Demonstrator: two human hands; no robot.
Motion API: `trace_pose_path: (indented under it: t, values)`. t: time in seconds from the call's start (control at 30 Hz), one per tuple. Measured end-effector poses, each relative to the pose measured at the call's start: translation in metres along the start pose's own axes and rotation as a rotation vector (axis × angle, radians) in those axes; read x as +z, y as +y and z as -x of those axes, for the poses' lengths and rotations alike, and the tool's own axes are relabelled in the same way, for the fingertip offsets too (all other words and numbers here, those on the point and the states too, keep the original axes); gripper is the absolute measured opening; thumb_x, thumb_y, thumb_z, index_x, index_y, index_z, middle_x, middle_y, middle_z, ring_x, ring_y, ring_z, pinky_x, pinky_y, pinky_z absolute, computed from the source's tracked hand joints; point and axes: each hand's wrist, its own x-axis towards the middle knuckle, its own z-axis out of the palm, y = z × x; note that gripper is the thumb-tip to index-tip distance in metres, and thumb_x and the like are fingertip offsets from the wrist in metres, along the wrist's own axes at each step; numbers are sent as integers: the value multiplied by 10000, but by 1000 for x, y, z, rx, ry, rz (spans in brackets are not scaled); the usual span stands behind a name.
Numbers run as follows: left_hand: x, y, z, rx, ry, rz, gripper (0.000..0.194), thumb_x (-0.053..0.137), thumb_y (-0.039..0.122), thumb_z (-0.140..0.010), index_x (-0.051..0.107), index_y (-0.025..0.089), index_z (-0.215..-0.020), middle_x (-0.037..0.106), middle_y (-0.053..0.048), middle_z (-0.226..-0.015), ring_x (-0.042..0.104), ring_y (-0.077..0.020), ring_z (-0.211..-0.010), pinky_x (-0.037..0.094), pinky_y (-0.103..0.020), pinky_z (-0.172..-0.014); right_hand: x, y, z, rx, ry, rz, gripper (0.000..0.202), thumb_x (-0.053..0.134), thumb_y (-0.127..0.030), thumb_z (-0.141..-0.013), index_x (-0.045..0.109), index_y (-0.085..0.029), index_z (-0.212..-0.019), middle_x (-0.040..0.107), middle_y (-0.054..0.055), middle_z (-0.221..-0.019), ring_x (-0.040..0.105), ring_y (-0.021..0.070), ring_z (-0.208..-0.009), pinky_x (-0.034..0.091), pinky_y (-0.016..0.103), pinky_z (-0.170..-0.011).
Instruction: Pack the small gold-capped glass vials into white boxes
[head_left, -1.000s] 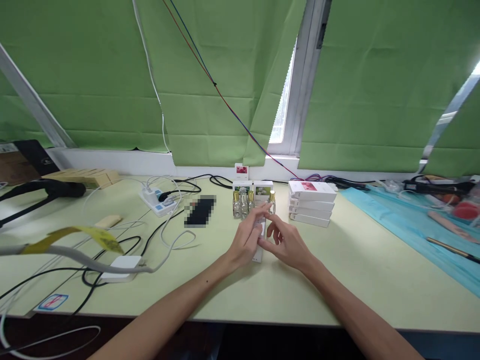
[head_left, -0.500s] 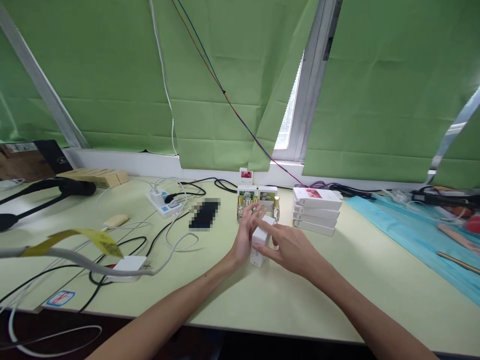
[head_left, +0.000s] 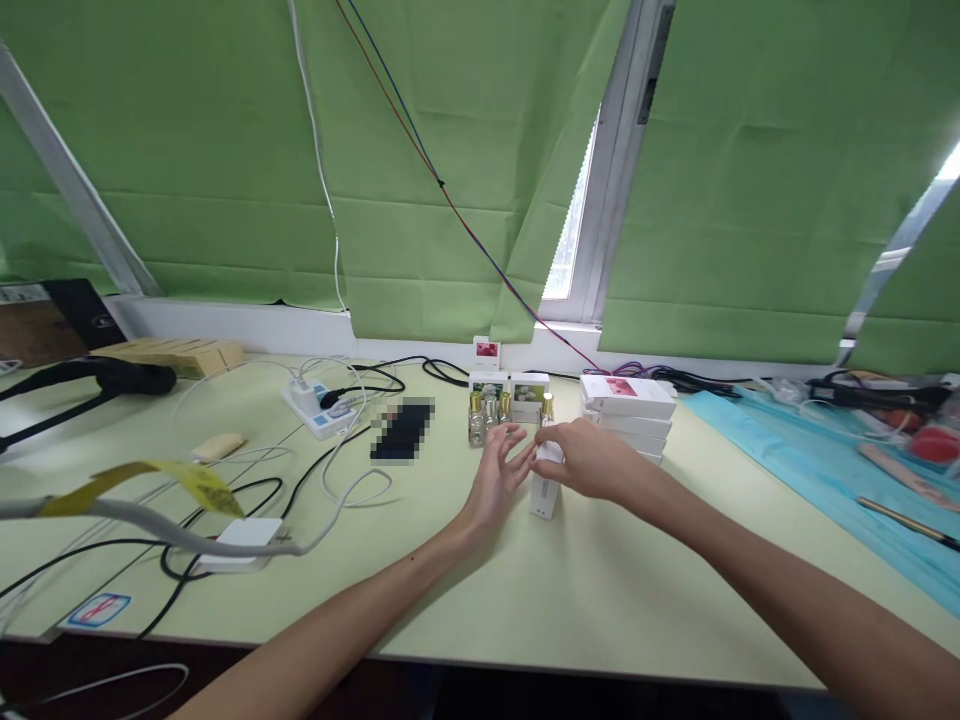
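Observation:
A small white box (head_left: 544,494) stands on the table, its upper end gripped by my right hand (head_left: 592,458) from above and the right. My left hand (head_left: 495,475) is beside the box on its left, fingers spread and holding nothing; whether a fingertip touches the box I cannot tell. Just beyond are several glass bottles (head_left: 476,420) with gold caps, one of them partly hidden behind my right hand. Two small boxes with flower pictures, one a white-flower box (head_left: 529,397), stand behind the bottles.
At the right is a stack of white boxes (head_left: 630,397) with a red picture on top. A blue plastic sheet (head_left: 795,470) covers the right side. To the left lie a dark blurred-out object (head_left: 403,432), a power strip (head_left: 319,408), tangled cables and a white adapter (head_left: 241,543).
The white box has shifted right in my right hand, towards the stack. My left hand has come away from its side and opened, with the bottles showing more.

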Motion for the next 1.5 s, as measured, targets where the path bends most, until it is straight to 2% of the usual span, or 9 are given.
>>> trace_pose_path:
  t: [0.13,0.3,0.37,0.5,0.73,0.97,1.2,1.3,1.5]
  values:
    - [-2,-3,-3,-26,25,46,377,711,526,-828,546,235,-1001,604,-75,-1156,626,-263,-1226,444,-397,-1121,-6,14,-14,109,-37,73,323,596,-315,-873,738,-197,-1138,733,124,-987,679,257,-870,391,272,-627]
    - [-6,-6,-5,-41,30,7,339,699,515,-846,563,232,-974,604,-67,-1092,641,-251,-1196,440,-417,-1137,-7,23,-27,170,-55,119,325,593,-261,-853,744,-180,-1129,732,126,-924,681,265,-902,373,264,-582]
    - [-6,-8,-5,-50,33,-15,338,700,517,-845,567,229,-964,600,-64,-1083,642,-247,-1191,442,-414,-1136,-6,25,-30,184,-39,109,315,603,-252,-847,741,-180,-1121,732,125,-964,685,250,-889,380,256,-584]
    - [-4,-7,-4,-66,33,-45,341,714,511,-835,565,222,-936,595,-64,-1084,645,-243,-1180,451,-409,-1127,-5,24,-35,222,-4,72,335,639,-240,-833,722,-186,-1153,722,121,-1055,695,210,-814,401,235,-591]
    - [-2,-6,-3,-83,36,-61,358,748,507,-807,552,220,-894,588,-44,-1023,660,-213,-1123,472,-386,-1105,-2,24,-42,241,48,-37,369,581,-195,-831,735,-206,-1167,738,79,-961,667,153,-625,407,227,-558]
    - [-5,-9,-4,-100,1,-108,430,753,588,-770,551,224,-879,593,-36,-1014,651,-213,-1106,461,-398,-1097,9,37,-53,152,116,-29,419,578,-221,-801,737,-220,-1189,758,75,-946,670,193,-768,432,234,-617]
    - [-7,-11,-4,-99,-35,-153,434,718,607,-781,557,221,-898,608,-38,-1027,647,-212,-1073,463,-406,-1074,12,45,-59,51,108,-14,465,573,-197,-781,720,-237,-1220,748,67,-1137,667,240,-1029,481,259,-812]
    - [-7,-10,-3,-103,-46,-179,422,705,603,-788,554,224,-897,622,-27,-1022,655,-201,-1049,455,-408,-1075,11,47,-61,9,89,-11,496,562,-174,-777,707,-246,-1245,738,63,-1179,660,244,-1073,485,265,-840]
    - [-5,-10,-3,-108,-72,-240,394,709,566,-795,549,212,-862,629,-24,-952,649,-181,-996,481,-384,-1040,6,42,-59,134,44,55,494,565,-203,-815,678,-246,-1293,734,100,-1154,680,256,-1035,501,273,-782]
